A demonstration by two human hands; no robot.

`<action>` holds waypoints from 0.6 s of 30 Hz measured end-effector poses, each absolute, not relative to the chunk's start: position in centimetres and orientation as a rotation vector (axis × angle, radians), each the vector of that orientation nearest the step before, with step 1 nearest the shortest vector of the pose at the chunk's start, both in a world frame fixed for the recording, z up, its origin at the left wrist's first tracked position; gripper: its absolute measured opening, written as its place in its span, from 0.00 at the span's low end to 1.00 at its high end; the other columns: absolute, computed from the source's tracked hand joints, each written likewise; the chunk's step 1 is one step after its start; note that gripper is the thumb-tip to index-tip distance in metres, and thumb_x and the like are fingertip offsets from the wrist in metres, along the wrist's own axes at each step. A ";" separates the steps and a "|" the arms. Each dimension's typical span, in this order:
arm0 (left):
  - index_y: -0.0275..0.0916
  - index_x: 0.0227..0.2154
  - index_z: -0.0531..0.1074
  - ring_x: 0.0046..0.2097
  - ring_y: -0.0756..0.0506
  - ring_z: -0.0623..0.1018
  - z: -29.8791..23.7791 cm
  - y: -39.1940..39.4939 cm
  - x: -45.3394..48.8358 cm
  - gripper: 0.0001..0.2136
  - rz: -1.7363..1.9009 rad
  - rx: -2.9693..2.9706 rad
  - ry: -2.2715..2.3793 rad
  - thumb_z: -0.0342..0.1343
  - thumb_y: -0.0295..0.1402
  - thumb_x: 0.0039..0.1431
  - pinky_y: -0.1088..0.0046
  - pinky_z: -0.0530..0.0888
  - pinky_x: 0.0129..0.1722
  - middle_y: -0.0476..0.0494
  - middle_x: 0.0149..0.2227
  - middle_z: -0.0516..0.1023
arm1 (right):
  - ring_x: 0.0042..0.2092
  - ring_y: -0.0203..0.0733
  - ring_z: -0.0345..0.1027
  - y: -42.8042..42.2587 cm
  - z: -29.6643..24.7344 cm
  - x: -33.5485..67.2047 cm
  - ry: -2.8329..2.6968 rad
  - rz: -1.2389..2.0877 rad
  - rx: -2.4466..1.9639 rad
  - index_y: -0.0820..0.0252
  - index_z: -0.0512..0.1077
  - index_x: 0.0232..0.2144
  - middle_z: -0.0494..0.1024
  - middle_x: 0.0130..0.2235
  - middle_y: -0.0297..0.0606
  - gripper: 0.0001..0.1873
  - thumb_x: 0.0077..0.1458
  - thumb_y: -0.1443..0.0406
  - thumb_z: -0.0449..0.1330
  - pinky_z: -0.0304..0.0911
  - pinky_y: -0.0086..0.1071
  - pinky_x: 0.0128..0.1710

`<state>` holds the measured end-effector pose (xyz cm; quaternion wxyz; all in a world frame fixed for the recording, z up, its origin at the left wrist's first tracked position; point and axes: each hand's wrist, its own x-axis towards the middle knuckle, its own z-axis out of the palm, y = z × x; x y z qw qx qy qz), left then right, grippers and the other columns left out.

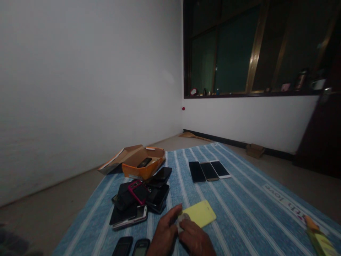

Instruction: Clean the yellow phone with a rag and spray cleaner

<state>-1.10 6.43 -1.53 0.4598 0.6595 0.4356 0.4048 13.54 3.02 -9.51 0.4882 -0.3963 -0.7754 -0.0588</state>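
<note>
A flat yellow phone or phone case points away from me at the near middle of the striped cloth. My left hand closes around its near left end, thumb on top. In the bent fingers of my right hand is a small greyish wad, perhaps cloth or tissue, pressed against that same end. Left of my hands lies a heap of dark phones with a pink-framed case on top. Two small phones, one black and one with a pale screen, lie near the bottom edge.
Three phones form a row beyond my hands. An open orange cardboard box with a phone inside stands behind the heap. A yellow-green tube or bottle with an orange tip lies at the right edge. White walls border the blue striped cloth.
</note>
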 end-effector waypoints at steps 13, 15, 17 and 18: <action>0.38 0.39 0.82 0.51 0.32 0.80 -1.9 6.6 0.1 0.21 1.231 1.435 1.215 0.64 0.44 0.43 0.50 0.72 0.58 0.36 0.46 0.84 | 0.43 0.45 0.76 5.4 -9.7 11.1 -2.002 -0.134 -0.847 0.57 0.68 0.55 0.81 0.43 0.41 0.19 0.63 0.70 0.52 0.72 0.32 0.44; 0.38 0.40 0.82 0.52 0.32 0.80 -1.8 6.6 0.1 0.22 1.221 1.478 1.223 0.63 0.46 0.45 0.50 0.72 0.58 0.36 0.47 0.84 | 0.45 0.46 0.75 4.8 -8.2 11.7 -2.007 -0.143 -0.808 0.56 0.66 0.56 0.80 0.44 0.42 0.21 0.62 0.70 0.52 0.72 0.34 0.45; 0.37 0.41 0.82 0.52 0.32 0.80 -1.7 6.6 0.1 0.22 1.209 1.512 1.224 0.62 0.47 0.47 0.51 0.72 0.58 0.36 0.47 0.84 | 0.46 0.46 0.74 4.1 -6.6 12.4 -1.985 -0.114 -0.823 0.56 0.67 0.56 0.80 0.45 0.42 0.21 0.60 0.69 0.54 0.71 0.34 0.46; 0.37 0.41 0.82 0.52 0.32 0.80 -1.6 6.5 0.1 0.22 1.205 1.529 1.226 0.62 0.47 0.47 0.51 0.72 0.58 0.35 0.47 0.84 | 0.47 0.46 0.73 3.8 -5.8 12.7 -1.993 -0.088 -0.829 0.56 0.67 0.56 0.79 0.46 0.43 0.22 0.60 0.69 0.53 0.70 0.35 0.48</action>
